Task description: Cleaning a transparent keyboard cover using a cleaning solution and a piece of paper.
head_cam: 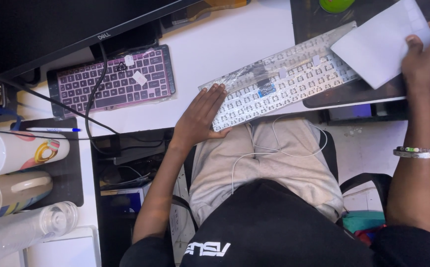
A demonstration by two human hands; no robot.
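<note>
Black-shirted torso below, left hand lies flat on wrapped keyboard; right hand grips white sheet.

The flat white rectangular sheet covers the far end of the white plastic-wrapped keyboard — the round green object and clear plastic bottle are cropped by the frame's edges.

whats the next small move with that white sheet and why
Probably lift the white sheet clear with the right hand: it overlaps the end of the wrapped keyboard, which the left hand presses down at its other end, so the sheet can come away freely.
</note>
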